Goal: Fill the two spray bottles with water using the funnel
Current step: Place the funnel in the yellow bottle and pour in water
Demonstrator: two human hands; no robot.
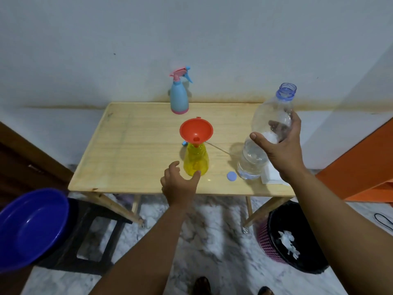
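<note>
A yellow spray bottle [196, 160] without its head stands mid-table, an orange funnel [196, 129] seated in its neck. My left hand [179, 186] is just in front of its base, fingers apart, thumb tip touching the bottle. My right hand [280, 150] grips a large clear water bottle [265, 133], uncapped and nearly upright, with water in its lower part. A blue spray bottle [179, 96] with a pink-and-blue trigger head stands at the table's back edge. The water bottle's blue cap [231, 176] lies on the table.
The wooden table [131, 150] stands against a white wall. A spray head part [35, 142] peeks out behind the yellow bottle. White paper [271, 176] lies at the front right. A blue basin [32, 226] rests on a dark stool at left; a bin [297, 237] stands at right.
</note>
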